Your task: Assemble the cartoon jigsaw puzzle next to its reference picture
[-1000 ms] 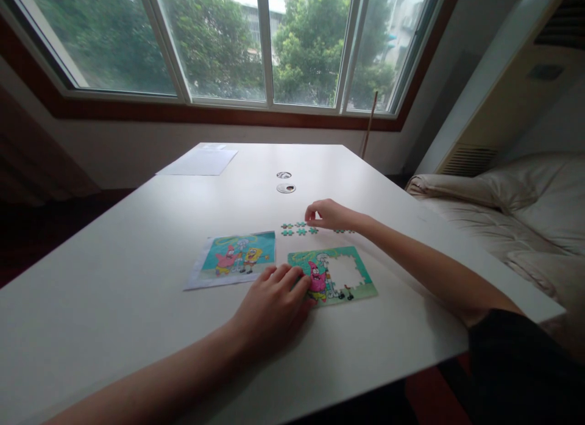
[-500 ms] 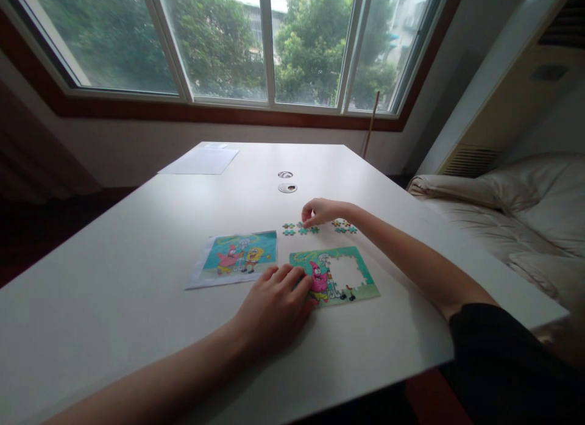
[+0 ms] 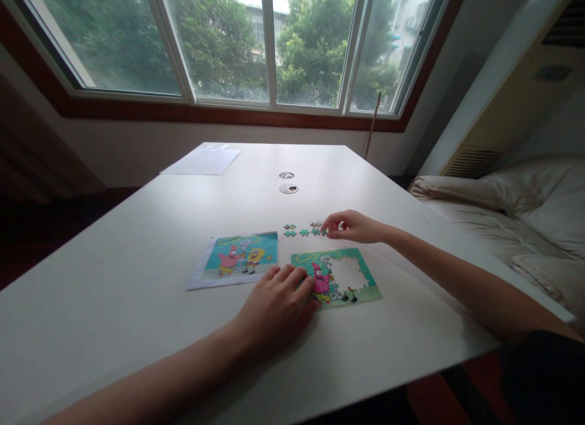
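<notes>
My left hand (image 3: pixel 278 297) lies palm down with its fingers over the left edge of a cartoon jigsaw puzzle (image 3: pixel 370 283). The puzzle has a ragged gap right of its pink starfish figure, with the white surface showing through. Beyond it, my right hand (image 3: pixel 354 225) is pinched at the right end of a group of loose puzzle pieces (image 3: pixel 304 233). A small teal piece appears to be between its fingertips, partly hidden. More pieces are covered by that hand. Left of the puzzle lies a printed picture sheet (image 3: pixel 233 257) showing the same cartoon scene.
Everything lies on a white table (image 3: pixel 114 260). White paper (image 3: pixel 201 161) rests at its far left corner. Two round cable-hole covers (image 3: pixel 288 188) are set in the tabletop beyond the pieces. A beige sofa (image 3: pixel 516 211) stands to the right, a window at the back.
My right hand has moved right along the loose pieces, and its arm has shifted right. One piece formerly under its fingers is gone from that spot. My left hand stays on the puzzle.
</notes>
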{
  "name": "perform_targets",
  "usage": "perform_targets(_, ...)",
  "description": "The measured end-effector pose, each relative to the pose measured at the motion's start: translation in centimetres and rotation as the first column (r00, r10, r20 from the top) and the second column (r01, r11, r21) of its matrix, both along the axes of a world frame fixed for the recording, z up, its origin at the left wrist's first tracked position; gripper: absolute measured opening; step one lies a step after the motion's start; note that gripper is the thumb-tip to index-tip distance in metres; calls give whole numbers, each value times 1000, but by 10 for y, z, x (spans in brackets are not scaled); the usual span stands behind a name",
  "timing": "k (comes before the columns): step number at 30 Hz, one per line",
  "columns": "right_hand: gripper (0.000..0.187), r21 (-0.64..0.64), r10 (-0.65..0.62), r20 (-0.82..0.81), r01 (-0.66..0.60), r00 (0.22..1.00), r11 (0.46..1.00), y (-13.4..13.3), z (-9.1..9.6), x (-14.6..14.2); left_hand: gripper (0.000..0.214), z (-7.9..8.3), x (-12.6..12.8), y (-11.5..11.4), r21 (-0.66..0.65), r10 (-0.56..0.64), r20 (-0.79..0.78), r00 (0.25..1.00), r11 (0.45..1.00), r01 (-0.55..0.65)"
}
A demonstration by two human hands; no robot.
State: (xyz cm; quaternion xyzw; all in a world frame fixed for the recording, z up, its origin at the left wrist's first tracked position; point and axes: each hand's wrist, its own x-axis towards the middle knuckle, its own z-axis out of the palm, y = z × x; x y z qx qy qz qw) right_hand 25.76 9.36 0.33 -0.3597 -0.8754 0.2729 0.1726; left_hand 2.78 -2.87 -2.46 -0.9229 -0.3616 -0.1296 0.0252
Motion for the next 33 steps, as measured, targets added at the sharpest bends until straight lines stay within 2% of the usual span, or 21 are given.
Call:
perform_targets(7,16,-50,-120,-52,118,991,992,-45,-7,16,19,10,6,9,-19,-14,-70,997,1000,12)
perform_targets(11,15,-80,-171,-60,166,984,983,-55,-12,12,22,12,15,12,-16,-19,-80,997,1000,18)
perform_targets(16,24,-104,-201,-65,194,977,975,-63,-15,5,22,9,27,14,-11,-4,-74,997,1000,3)
perform_targets(21,9,-39,-226,-14,226,974,973,-67,-18,0,25,-1,29,14,-23,13,-36,999,1000,-14)
perform_targets(29,12,49,-308,13,307,951,950,-69,-21,-5,30,-7,28,13,-21,24,1,1000,999,-24)
perform_targets(33,10,176,-272,21,264,962,948,-70,-25,-5,29,-8,28,14,-11,24,5,1000,1000,-24)
